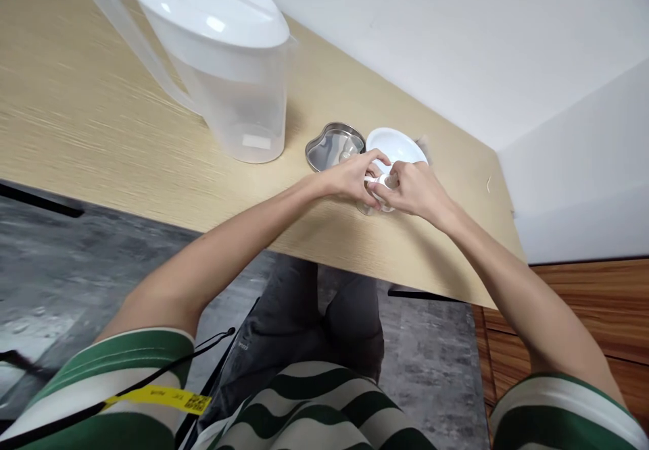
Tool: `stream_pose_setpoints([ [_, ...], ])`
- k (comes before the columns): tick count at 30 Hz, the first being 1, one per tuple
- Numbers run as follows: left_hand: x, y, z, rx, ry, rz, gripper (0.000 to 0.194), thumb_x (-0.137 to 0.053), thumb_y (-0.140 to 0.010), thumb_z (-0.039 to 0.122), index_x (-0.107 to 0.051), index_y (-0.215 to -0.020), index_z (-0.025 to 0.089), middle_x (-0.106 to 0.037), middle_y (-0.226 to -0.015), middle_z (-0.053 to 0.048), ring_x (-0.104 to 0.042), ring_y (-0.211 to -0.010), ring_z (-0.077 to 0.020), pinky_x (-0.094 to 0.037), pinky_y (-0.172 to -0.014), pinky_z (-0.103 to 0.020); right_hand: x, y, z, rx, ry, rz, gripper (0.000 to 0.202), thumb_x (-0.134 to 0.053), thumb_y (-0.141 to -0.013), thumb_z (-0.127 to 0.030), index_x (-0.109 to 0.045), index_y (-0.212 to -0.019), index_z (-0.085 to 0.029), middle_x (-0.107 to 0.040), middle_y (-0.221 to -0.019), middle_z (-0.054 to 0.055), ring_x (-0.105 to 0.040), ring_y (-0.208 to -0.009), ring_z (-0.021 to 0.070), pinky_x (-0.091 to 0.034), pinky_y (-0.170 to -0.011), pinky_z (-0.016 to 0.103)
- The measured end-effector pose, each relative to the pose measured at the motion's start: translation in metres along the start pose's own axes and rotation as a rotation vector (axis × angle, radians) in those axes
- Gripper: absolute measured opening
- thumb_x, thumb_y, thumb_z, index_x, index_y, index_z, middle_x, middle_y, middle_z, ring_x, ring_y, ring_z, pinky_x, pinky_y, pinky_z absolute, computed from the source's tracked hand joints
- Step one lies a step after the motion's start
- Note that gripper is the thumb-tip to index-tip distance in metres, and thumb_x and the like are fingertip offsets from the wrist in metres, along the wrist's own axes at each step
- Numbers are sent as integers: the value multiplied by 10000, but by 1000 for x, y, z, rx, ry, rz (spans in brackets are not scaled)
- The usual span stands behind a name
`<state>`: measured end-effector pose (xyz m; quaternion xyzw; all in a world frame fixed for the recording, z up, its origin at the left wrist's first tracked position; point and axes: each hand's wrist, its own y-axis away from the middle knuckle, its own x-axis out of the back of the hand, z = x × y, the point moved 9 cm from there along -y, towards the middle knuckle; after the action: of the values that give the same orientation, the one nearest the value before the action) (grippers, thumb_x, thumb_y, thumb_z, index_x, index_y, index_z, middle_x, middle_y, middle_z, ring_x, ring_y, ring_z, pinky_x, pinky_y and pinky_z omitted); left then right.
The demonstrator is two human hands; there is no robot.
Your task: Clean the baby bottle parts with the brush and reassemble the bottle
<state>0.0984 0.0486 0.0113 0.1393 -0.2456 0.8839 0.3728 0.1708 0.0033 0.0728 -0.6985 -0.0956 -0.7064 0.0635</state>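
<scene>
Both of my hands meet over the table, just in front of a white bowl (398, 140). Between them is a small white object with a greyish round part (389, 181); fingers cover most of it, so its kind is unclear. My left hand (355, 178) curls round it from the left, thumb and fingers closed in. From the right, my right hand (413, 186) pinches it with bent fingers. Something clear and rounded (365, 208) shows just below the left fingers. A kidney-shaped metal tray (317, 154) lies left of the bowl, with a small clear item in it.
A large translucent pitcher (243, 105) with a white lid and handle stands to the left on the wooden table (243, 200). The wall runs along the table's far edge. A thin pale strip (489, 184) lies near the right end. Wood-grain drawers (593, 308) are at right.
</scene>
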Motion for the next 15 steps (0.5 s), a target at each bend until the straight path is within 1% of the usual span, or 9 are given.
stream_pose_setpoints([
  [3, 0, 1, -5, 50, 93, -14, 911, -941, -483, 349, -487, -1258, 202, -717, -859, 15, -687, -825, -203, -496, -794, -323, 2, 5, 6, -93, -148, 53, 476, -639, -849, -640, -671, -783, -169, -658, -626, 87, -613, -633, 235, -416, -619, 337],
  [5, 0, 2, -9, 91, 196, -28, 923, -950, -480, 327, -485, -1266, 192, -746, -892, -22, -712, -863, -219, -520, -797, -331, 7, 9, 15, -99, -290, 107, 536, -641, -818, -716, -663, -761, -184, -667, -640, 67, -617, -632, 212, -421, -614, 323],
  [6, 1, 2, -10, 110, 262, -35, 921, -955, -478, 309, -488, -1262, 185, -757, -911, -44, -723, -880, -227, -530, -798, -337, 11, 11, 23, -107, -378, 155, 571, -602, -830, -751, -669, -780, -185, -679, -665, 59, -624, -636, 200, -432, -623, 317],
  [8, 2, 2, -12, 149, 403, -52, 913, -962, -465, 268, -502, -1249, 176, -769, -941, -80, -738, -886, -235, -545, -792, -346, 20, 15, 45, -146, -567, 293, 653, -426, -912, -779, -682, -820, -185, -687, -688, 48, -631, -630, 177, -464, -659, 313],
  [9, 3, 2, -13, 166, 467, -56, 910, -965, -459, 252, -512, -1245, 173, -771, -938, -87, -744, -868, -235, -550, -778, -346, 22, 17, 59, -189, -655, 368, 672, -383, -927, -780, -686, -833, -188, -684, -682, 42, -629, -614, 171, -476, -664, 314],
  [10, 5, 3, -13, 181, 520, -61, 911, -967, -458, 241, -521, -1249, 172, -771, -922, -85, -747, -838, -232, -553, -754, -343, 22, 18, 72, -236, -725, 431, 663, -382, -932, -771, -689, -837, -191, -675, -664, 33, -624, -597, 169, -482, -662, 315],
  [11, 7, 3, -13, 194, 564, -63, 914, -969, -460, 235, -528, -1259, 170, -770, -901, -78, -748, -803, -228, -554, -728, -338, 19, 17, 82, -270, -780, 460, 636, -411, -929, -757, -688, -835, -193, -663, -641, 26, -621, -588, 169, -485, -660, 317],
  [13, 14, 4, -12, 207, 633, -44, 910, -976, -455, 229, -552, -1258, 163, -764, -864, -58, -743, -755, -216, -555, -699, -325, 9, 11, 95, -328, -856, 466, 557, -521, -894, -720, -684, -815, -193, -652, -620, 18, -616, -582, 170, -482, -646, 315],
  [15, 26, 4, -9, 185, 709, 14, 891, -994, -431, 272, -592, -1217, 154, -764, -872, -56, -741, -758, -213, -567, -713, -326, -2, 1, 99, -352, -899, 450, 494, -583, -871, -670, -681, -808, -190, -658, -623, 18, -615, -591, 169, -482, -645, 313],
])
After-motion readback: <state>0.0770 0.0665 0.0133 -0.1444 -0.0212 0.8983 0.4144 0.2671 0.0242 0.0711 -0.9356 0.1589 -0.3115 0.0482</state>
